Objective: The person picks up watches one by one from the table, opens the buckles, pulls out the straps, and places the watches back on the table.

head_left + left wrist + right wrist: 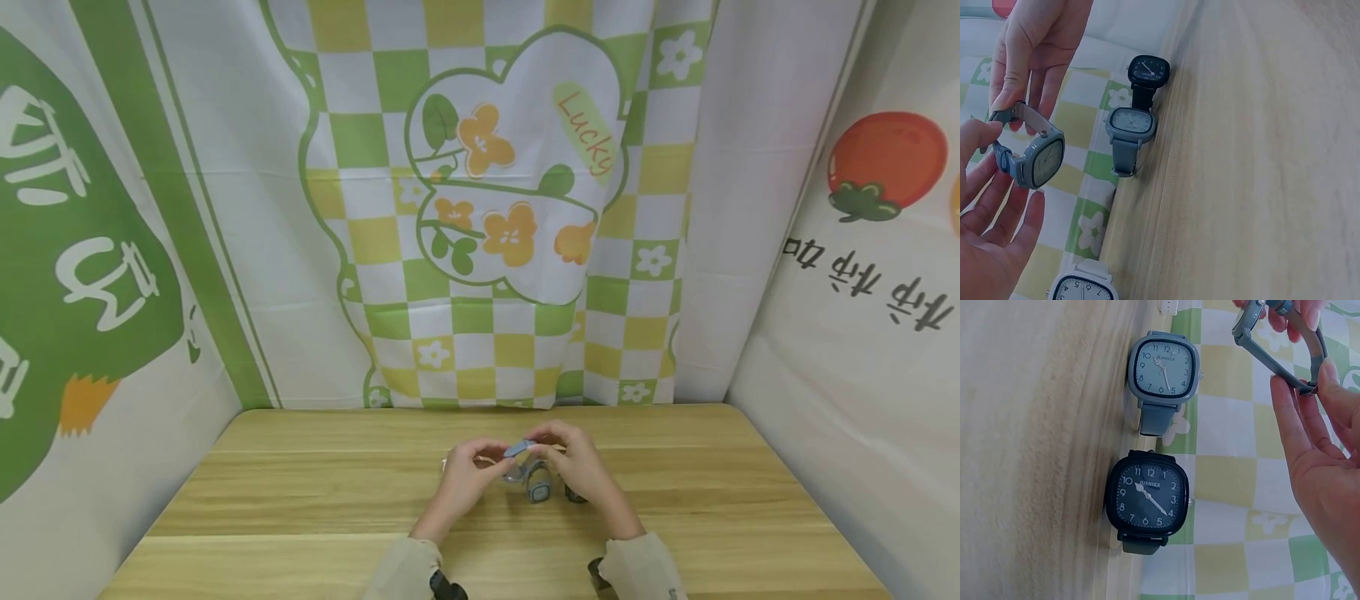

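Both hands hold a blue-grey wristwatch (1044,159) up above the table, its strap bent into a loop. My left hand (467,479) pinches the strap near the buckle with the thumb, its other fingers spread under the watch in the left wrist view. At the other part of the strap (1272,361), my right hand (576,460) pinches between thumb and fingers. Below the hands stands a second grey watch (1163,369), dial tilted up. Beside it, nearer the right hand, is a black watch (1147,495).
On the left-hand side is a white watch (1084,289), partly cut off in the left wrist view. The wooden table (315,500) ends at a checkered curtain (480,333) behind, with printed cloth walls on both sides.
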`<state>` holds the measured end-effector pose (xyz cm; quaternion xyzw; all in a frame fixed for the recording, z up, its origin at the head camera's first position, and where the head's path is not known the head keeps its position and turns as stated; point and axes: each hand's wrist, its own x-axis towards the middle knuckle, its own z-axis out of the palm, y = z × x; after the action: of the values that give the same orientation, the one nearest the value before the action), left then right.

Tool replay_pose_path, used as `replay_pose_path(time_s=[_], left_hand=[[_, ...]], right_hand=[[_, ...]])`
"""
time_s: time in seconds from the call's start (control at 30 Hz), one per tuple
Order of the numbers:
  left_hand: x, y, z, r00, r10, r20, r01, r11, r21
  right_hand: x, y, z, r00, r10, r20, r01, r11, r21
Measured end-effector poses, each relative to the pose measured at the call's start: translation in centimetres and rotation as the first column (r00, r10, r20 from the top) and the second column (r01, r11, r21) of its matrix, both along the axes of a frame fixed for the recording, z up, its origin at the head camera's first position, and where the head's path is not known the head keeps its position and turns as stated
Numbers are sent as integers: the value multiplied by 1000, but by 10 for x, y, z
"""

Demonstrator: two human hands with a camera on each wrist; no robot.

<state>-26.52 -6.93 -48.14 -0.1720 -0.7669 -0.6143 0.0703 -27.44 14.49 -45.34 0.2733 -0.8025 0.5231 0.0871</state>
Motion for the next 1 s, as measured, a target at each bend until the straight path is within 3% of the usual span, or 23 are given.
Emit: replay_pose_path(time_s=[0.43, 1.0], left_hand=[[2, 2, 4, 1000, -5, -29, 4, 1000, -8], [0, -2, 2, 996, -12, -85, 7, 998, -62]], right_hand=[[-1, 3, 1, 999, 52, 13, -52, 999, 2], [-2, 6, 3, 997, 41, 59, -41, 999, -10]])
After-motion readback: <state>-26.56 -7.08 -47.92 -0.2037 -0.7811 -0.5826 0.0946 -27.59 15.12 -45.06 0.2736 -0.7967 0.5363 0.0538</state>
